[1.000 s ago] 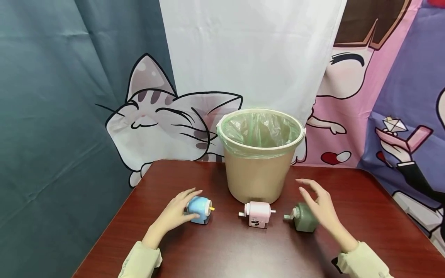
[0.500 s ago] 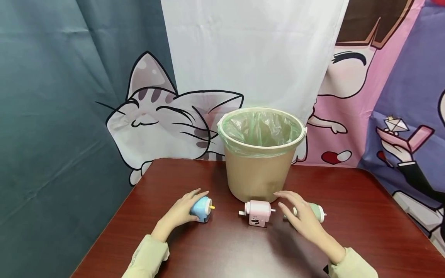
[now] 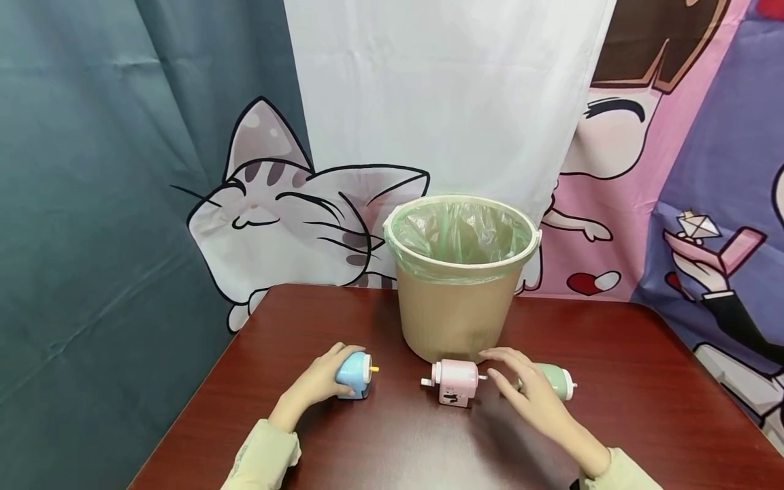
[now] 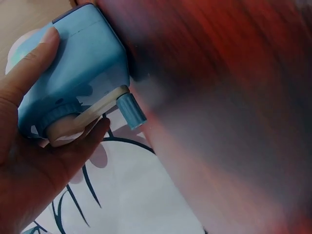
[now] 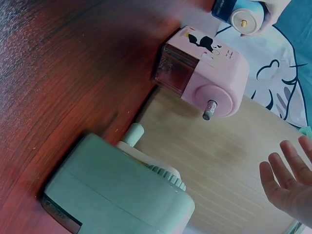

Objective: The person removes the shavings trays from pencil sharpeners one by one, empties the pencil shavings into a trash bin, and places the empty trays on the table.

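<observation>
In the head view, a blue crank pencil sharpener (image 3: 351,373) stands at the left with a yellow pencil (image 3: 375,369) poking from its front. My left hand (image 3: 314,381) grips it from the left, thumb on the near side. The left wrist view shows its crank handle (image 4: 130,111). My right hand (image 3: 529,395) hovers with fingers spread, between a pink sharpener (image 3: 456,378) and a green sharpener (image 3: 556,381), which it partly hides. In the right wrist view, a grey-tipped pencil (image 5: 209,110) sticks out of the pink one; the right fingers (image 5: 290,163) hold nothing.
Behind the pink sharpener stands a beige bucket (image 3: 453,313) lined with a thin green plastic bag (image 3: 429,228). The dark red wooden table (image 3: 380,442) reaches back to a printed cloth backdrop (image 3: 453,102).
My left hand has closed in around the blue sharpener. My right hand has moved left, from over the green sharpener towards the pink one, uncovering the green one's right end.
</observation>
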Tool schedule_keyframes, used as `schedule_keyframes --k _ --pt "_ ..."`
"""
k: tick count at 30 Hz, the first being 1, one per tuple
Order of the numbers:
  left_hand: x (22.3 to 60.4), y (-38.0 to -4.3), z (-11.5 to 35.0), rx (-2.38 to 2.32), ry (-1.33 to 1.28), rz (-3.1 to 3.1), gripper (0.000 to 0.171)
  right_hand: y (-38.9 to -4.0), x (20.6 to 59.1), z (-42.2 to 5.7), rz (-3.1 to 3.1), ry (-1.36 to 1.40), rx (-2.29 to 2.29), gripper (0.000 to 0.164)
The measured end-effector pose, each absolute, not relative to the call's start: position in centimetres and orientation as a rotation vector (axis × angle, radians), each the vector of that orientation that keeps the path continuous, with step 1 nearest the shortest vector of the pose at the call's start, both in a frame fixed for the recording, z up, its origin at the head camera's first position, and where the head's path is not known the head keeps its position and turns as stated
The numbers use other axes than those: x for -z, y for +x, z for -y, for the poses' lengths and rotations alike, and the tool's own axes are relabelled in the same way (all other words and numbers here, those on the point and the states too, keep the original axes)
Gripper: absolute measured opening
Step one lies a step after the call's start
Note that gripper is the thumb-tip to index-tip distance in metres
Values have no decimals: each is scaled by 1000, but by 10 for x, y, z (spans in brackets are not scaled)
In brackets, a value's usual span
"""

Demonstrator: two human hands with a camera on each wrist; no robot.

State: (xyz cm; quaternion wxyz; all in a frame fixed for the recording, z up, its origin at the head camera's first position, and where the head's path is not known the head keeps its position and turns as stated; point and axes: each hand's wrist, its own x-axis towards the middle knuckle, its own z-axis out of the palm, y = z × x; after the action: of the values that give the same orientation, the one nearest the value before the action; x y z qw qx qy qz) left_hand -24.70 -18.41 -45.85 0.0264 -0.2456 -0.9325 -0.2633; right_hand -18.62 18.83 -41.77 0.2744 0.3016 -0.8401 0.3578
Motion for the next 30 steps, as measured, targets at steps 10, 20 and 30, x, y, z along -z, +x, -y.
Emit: schedule_keyframes --k 10,20,30 --pt "453 -246 181 828 -627 2851 84 -184 416 -186 2255 832 -986 38" --pt "444 -237 170 1264 -461 2670 81 -178 414 -185 2266 840 -969 37" --pt "416 -226 153 1613 -419 2402 70 -177 411 -184 2280 848 -981 38"
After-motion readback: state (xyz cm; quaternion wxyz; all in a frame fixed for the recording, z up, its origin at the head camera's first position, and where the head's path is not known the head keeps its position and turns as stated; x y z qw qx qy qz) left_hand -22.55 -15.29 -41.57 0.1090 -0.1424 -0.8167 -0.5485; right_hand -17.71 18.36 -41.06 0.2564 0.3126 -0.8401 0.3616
